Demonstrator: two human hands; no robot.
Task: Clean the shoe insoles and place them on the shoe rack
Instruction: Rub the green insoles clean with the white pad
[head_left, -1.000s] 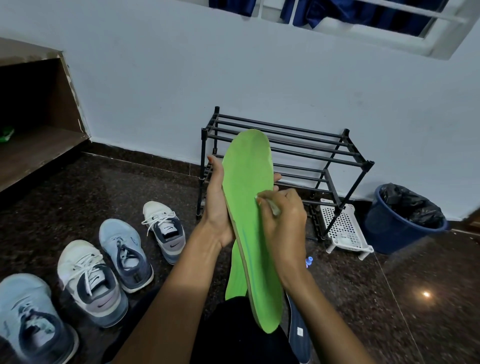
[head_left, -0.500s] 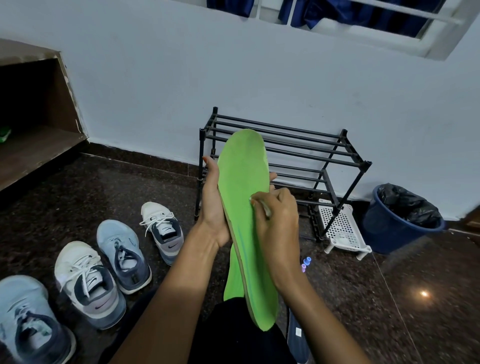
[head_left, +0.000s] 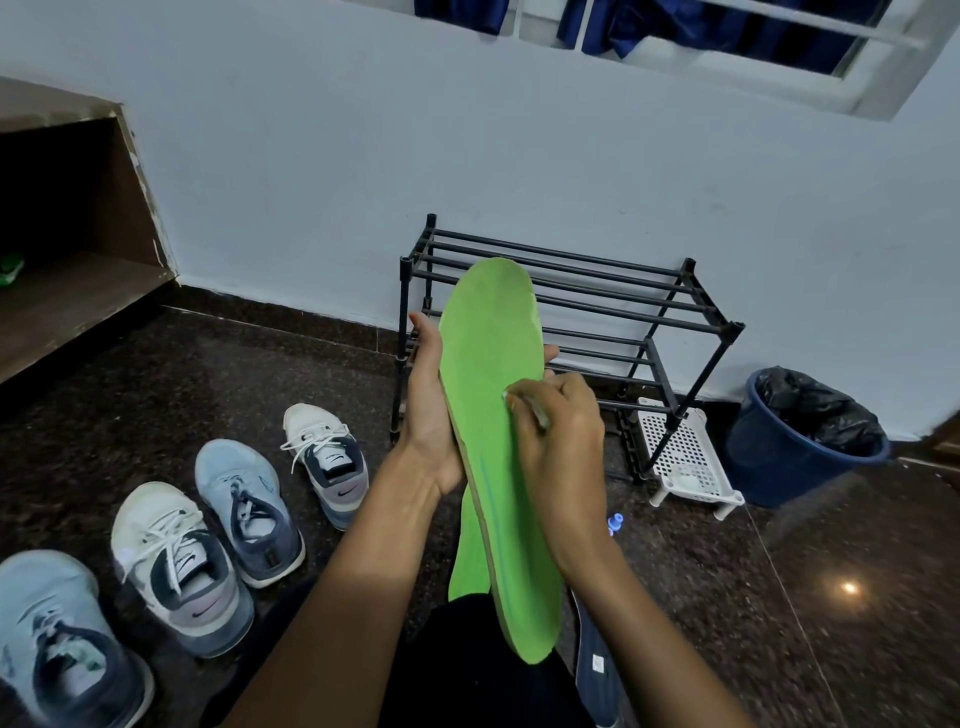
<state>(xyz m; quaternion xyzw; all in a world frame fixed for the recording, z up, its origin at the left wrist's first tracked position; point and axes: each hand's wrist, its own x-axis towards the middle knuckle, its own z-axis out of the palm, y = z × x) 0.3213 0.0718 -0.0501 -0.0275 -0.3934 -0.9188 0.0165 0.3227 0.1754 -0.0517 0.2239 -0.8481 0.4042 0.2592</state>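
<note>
A long green insole (head_left: 493, 364) stands nearly upright in front of me. My left hand (head_left: 428, 405) grips its left edge, fingers wrapped behind it. My right hand (head_left: 558, 431) pinches a small pale brush-like tool (head_left: 527, 408) whose tip touches the insole's middle. A second green insole (head_left: 467, 561) lies below and behind the first, partly hidden. A dark blue insole (head_left: 595, 670) lies on the floor by my right forearm. The black metal shoe rack (head_left: 623, 306) stands against the wall beyond the hands, nothing on its bars.
Several sneakers (head_left: 244, 509) line the dark stone floor at the left. A white perforated plastic stand (head_left: 685, 457) and a blue bin (head_left: 800, 447) with a black liner sit right of the rack. A small blue bottle cap (head_left: 614, 522) shows beside my right wrist. A wooden shelf (head_left: 67, 306) is far left.
My right hand with the tool has shifted a little along the insole's middle. The insole and my left hand stay almost where they were.
</note>
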